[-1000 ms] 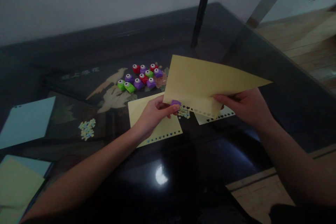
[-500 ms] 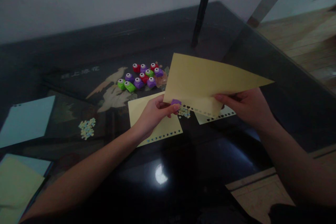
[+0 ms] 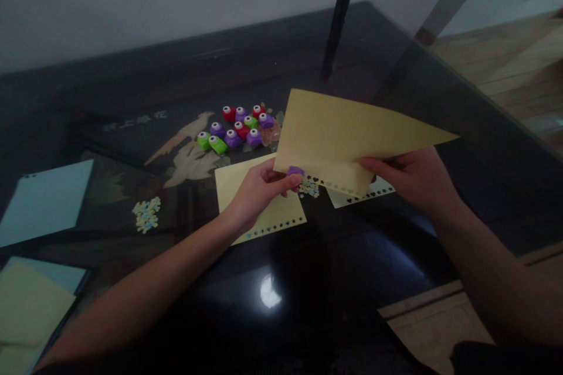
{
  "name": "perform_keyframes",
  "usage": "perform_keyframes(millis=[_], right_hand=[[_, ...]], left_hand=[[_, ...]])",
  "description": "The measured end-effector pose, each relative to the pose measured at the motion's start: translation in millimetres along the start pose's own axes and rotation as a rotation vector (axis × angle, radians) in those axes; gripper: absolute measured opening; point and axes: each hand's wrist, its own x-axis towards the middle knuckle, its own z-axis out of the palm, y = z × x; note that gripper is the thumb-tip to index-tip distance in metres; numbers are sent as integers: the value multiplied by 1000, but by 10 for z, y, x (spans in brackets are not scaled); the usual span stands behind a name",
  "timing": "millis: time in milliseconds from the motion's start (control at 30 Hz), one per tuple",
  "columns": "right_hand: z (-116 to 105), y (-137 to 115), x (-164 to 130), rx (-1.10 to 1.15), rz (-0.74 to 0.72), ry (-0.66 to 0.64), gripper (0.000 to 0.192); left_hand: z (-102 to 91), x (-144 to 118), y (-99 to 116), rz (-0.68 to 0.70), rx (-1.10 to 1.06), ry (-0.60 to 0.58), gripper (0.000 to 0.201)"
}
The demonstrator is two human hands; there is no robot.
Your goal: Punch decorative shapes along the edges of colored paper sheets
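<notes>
**Yellow sheet held over a dark glossy worktop, purple punch at its edge**

The worktop (image 3: 308, 281) is black and glassy, mirroring a round lamp spot; under its surface lies a pale bird-and-flower picture with a short line of characters too dim to read. All places below are given from the held yellow sheet (image 3: 347, 129), which is raised above the worktop. It is smooth matt paper, tapering to a point on its right, with a row of small cut-out shapes along its lower edge.

Left of it and far off lies a pale blue sheet (image 3: 44, 202), flat and rectangular. Just below it on the worktop lies a second yellow sheet (image 3: 257, 205) with a punched border.

The right hand (image 3: 413, 179) pinches the held sheet's lower right edge, fingers closed on the paper. The left hand (image 3: 257, 190) grips a small purple punch (image 3: 295, 171) at the sheet's lower left corner, fingers closed round it.

Upper left of the sheet sits a cluster of small plastic punches (image 3: 240, 127), red, green and purple, each with a white button. Under its lower edge lies paper confetti (image 3: 308, 188).
</notes>
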Motion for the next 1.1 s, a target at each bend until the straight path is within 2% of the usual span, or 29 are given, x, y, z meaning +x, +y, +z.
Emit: perform_keyframes(millis=[767,1100], right_hand=[[8,7,-5,60,7,-9,9],[-32,-30,-22,-10,20,-50,15]], left_hand=[[11,-12,4,18,-9,23,23],[20,-26,21,17,48,45,25]])
